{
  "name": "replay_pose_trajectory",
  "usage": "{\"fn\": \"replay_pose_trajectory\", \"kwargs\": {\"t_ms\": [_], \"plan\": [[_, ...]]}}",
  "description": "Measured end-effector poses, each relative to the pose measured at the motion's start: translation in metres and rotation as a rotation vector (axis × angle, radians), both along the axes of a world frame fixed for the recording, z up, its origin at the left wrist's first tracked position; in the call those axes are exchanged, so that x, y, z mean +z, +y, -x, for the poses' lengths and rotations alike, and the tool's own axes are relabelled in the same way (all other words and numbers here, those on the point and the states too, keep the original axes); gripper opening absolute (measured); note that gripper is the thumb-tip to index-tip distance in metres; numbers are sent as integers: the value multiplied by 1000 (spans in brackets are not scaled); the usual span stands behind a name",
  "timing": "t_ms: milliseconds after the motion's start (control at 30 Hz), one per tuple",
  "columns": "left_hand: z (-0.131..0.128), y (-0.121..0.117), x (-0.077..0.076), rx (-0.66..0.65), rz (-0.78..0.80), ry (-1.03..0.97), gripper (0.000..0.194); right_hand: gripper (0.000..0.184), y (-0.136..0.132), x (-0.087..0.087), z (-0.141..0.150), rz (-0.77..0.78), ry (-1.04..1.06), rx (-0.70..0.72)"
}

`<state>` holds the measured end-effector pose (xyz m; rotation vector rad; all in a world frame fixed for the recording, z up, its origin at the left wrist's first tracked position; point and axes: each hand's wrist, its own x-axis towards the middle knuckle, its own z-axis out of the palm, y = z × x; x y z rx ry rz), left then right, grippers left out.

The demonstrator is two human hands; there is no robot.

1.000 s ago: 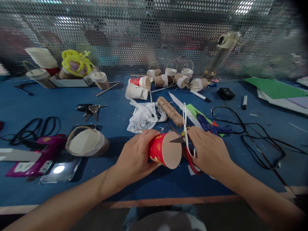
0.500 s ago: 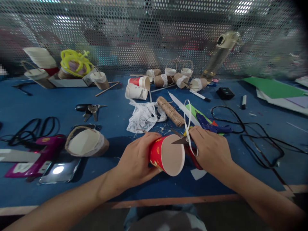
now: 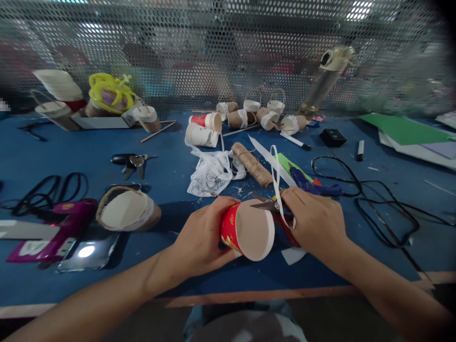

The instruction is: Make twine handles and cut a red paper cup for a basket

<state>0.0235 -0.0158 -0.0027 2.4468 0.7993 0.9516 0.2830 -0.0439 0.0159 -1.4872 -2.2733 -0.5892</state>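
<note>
My left hand (image 3: 206,235) is wrapped round a red paper cup (image 3: 231,227) with gold marks, tipped so its pale round end faces me. In my right hand (image 3: 313,216) is a pair of scissors (image 3: 265,204) with red handles, their blades spread at the cup's upper rim. A thin white paper strip (image 3: 275,175) hangs as a loop by the scissors, its lower end near my right fingers. Below the scissors a small white scrap (image 3: 293,255) lies on the table. Beyond the cup are a roll of jute twine (image 3: 252,165) and crumpled white lace (image 3: 209,175).
To the left are a twine-wrapped cup (image 3: 124,209), a purple glue gun (image 3: 73,225), a phone (image 3: 87,251) and keys (image 3: 137,164). A blue glue gun (image 3: 313,185) with its black cord lies right. Small wrapped cups (image 3: 268,118) and a bottle (image 3: 322,83) stand before the perforated metal screen (image 3: 178,57).
The cup has turned in my left hand, its pale end now lower and more toward me. My right hand with the scissors shifted slightly right, uncovering more of the white scrap.
</note>
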Motion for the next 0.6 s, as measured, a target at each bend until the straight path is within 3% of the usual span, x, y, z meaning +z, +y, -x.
{"fn": "replay_pose_trajectory", "kwargs": {"t_ms": [333,600], "plan": [[-2,-2,0,-48,66,0,65,24,0,2,-1,-48,33,50],[1,4,0,1,58,-23,61,18,6,2,-4,67,72,46]]}}
